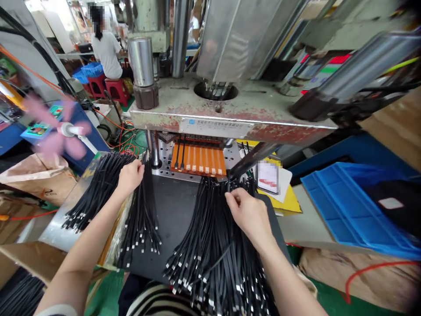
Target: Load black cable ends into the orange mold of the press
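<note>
My left hand [130, 175] is closed at the upper end of the left bundles of black cables [141, 215]; what its fingers pinch is too small to make out. My right hand [248, 213] is closed over the top of a large bundle of black cables [210, 232], its thumb and fingertips together near the cable ends. Between and beyond the hands, an orange slotted fixture [199, 159] lies on the metal plate of the machine. Two black cables lie in its leftmost slots, and pale strips show in the others.
The press's heavy crossbar [230, 118] overhangs the fixture, with metal posts at both sides. A pink fan [67, 129] stands at the left, blue trays [348, 210] at the right. A seated person [107, 52] is in the background.
</note>
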Action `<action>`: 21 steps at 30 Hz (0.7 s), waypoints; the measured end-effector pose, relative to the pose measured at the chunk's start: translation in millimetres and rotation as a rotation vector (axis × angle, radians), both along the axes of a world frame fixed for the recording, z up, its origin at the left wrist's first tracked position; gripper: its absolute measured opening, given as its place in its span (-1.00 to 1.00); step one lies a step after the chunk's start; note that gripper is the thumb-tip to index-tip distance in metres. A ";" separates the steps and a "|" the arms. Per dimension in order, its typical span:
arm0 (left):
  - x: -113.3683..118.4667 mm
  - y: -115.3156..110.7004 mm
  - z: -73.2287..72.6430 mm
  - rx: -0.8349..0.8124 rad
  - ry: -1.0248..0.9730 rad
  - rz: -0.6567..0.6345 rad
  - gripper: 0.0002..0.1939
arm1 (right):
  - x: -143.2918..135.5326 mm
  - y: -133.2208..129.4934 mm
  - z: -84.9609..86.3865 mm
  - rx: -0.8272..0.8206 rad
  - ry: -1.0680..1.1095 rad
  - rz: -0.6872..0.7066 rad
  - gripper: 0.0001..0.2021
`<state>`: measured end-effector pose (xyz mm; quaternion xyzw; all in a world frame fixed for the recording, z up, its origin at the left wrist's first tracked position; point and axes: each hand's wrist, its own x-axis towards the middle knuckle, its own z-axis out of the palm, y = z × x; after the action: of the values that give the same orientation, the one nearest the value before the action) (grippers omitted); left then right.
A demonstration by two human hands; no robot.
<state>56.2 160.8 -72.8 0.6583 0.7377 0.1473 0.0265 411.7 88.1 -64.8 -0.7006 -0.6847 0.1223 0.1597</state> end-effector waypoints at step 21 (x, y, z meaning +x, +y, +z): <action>104.6 -45.5 110.4 0.183 -0.851 -0.946 -0.73 | -77.9 -11.4 50.4 0.236 0.784 0.447 -0.77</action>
<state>160.8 115.3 37.6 0.7962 0.2768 0.4305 0.3228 333.9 76.7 -14.5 -0.4136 -0.7162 0.3307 0.4546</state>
